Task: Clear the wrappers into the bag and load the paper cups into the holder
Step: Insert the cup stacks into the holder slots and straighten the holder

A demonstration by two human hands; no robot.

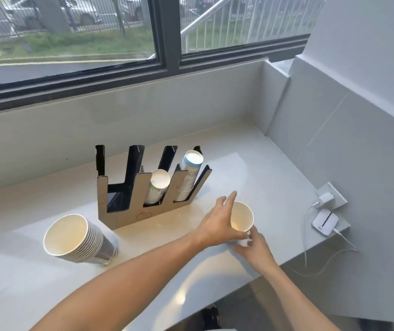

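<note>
A pale counter (251, 168) runs beneath a dark-framed window (167, 56) (daylight, parked cars outside), grey walls (370, 44).

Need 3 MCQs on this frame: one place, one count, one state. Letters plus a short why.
1. Where is the lying stack of cups relative to the holder?
A. Left of it, on the counter
B. Inside its right slot
C. On the window sill

2. How many holder slots have cups in them?
A. None
B. Two
C. All three

3. What is the state of the cup at the hands?
A. Crushed flat
B. Lying on its side, both hands on it
C. Upside down, untouched

Answers:
1 A: the stack lies on its side on the counter, left of the holder.
2 B: the middle and right slots hold cups, while the left slot looks empty.
3 B: its mouth faces the camera, with the left hand and right hand touching it.
</note>
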